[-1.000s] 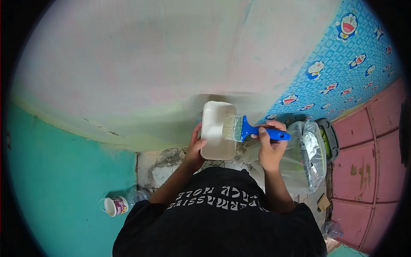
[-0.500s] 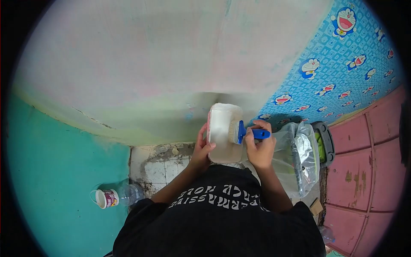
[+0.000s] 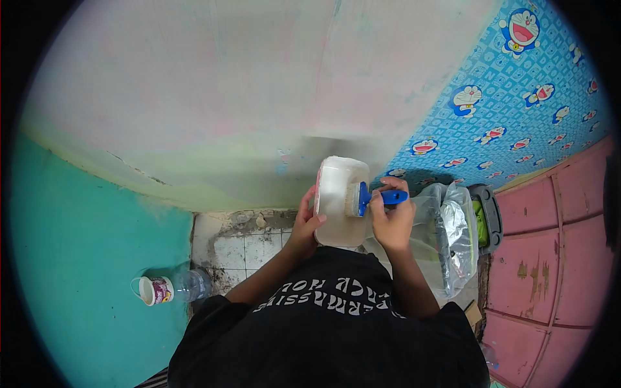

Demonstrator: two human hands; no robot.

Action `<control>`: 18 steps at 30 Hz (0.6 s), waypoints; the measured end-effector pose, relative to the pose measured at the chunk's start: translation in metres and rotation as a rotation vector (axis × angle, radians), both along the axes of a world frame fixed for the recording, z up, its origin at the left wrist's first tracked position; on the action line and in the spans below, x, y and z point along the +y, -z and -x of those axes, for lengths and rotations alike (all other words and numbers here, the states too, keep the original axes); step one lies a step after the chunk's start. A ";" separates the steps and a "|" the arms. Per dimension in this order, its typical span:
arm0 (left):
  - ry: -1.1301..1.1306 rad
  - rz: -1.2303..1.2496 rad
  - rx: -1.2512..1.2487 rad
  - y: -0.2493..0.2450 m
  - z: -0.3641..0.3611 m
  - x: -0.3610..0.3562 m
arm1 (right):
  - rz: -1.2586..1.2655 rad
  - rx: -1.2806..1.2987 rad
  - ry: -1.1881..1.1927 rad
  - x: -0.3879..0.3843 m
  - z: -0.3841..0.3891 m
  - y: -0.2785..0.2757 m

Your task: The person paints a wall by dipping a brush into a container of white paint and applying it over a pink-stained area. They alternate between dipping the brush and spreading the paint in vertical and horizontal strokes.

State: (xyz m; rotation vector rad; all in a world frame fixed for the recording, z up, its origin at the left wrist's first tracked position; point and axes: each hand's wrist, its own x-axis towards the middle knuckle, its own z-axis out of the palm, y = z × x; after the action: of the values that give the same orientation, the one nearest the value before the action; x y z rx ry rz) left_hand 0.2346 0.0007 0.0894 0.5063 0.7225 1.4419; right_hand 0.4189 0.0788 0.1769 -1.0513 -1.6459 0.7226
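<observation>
My left hand [image 3: 306, 223] grips the left side of a white rectangular tub [image 3: 334, 187], its thumb over the rim. A pale, whitish substance covers the inside of the tub. In my right hand [image 3: 394, 220] is a wide brush [image 3: 365, 199] with a blue handle, held roughly level with the handle pointing right. Its light bristles lie over the right part of the tub's opening; whether they touch the contents is hard to tell.
Ahead is a pale wall [image 3: 213, 84], with blue cartoon wallpaper [image 3: 495, 107] to its right. A clear plastic bag [image 3: 427, 226] hangs right of my right hand. At the lower left are a small bucket [image 3: 154, 291] and a clear bottle [image 3: 192, 285]. Pink panels [image 3: 524, 278] stand far right.
The view has shifted slightly, so the bucket and bottle appear a little higher and further left. Both hands keep their holds, and the brush has barely moved relative to the tub.
</observation>
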 end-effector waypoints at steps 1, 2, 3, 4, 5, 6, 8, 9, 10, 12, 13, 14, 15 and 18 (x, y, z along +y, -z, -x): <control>-0.001 0.003 0.003 -0.001 -0.001 -0.001 | 0.021 0.070 0.002 0.000 -0.001 0.000; -0.002 0.008 0.006 -0.002 -0.001 -0.003 | 0.044 0.140 0.006 0.000 -0.004 0.001; -0.009 0.024 -0.009 -0.002 -0.001 -0.005 | 0.068 0.209 0.012 -0.001 -0.007 0.001; -0.015 0.036 -0.025 -0.002 0.000 -0.005 | 0.093 0.273 -0.011 -0.001 -0.012 -0.003; -0.018 0.046 -0.042 -0.001 0.001 -0.004 | 0.087 0.331 -0.012 0.000 -0.013 -0.007; -0.038 0.067 -0.046 0.002 0.000 -0.003 | 0.081 0.390 -0.010 0.000 -0.015 -0.011; -0.076 0.113 -0.053 0.010 0.000 -0.003 | 0.116 0.492 -0.027 0.002 -0.019 -0.007; -0.077 0.105 -0.065 0.013 -0.001 -0.003 | 0.143 0.512 -0.030 0.004 -0.019 -0.001; -0.078 0.100 -0.076 0.015 -0.001 -0.003 | 0.172 0.532 -0.031 0.006 -0.019 0.005; -0.074 0.097 -0.077 0.016 -0.003 -0.003 | 0.212 0.579 -0.041 0.011 -0.020 0.012; -0.069 0.100 -0.066 0.014 -0.004 -0.003 | 0.210 0.611 -0.030 0.012 -0.022 0.013; -0.065 0.104 -0.054 0.012 -0.005 -0.003 | 0.208 0.644 -0.019 0.014 -0.023 0.011; -0.057 0.116 -0.053 0.011 -0.005 -0.004 | 0.204 0.677 -0.008 0.016 -0.024 0.008; -0.036 0.137 -0.058 0.008 -0.008 -0.003 | 0.271 0.675 -0.001 0.022 -0.034 0.020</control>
State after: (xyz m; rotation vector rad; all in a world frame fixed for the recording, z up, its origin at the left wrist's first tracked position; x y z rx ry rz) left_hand 0.2428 -0.0022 0.0811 0.3465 0.7813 1.4236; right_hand 0.4524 0.1010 0.1567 -0.8559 -0.9840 1.1731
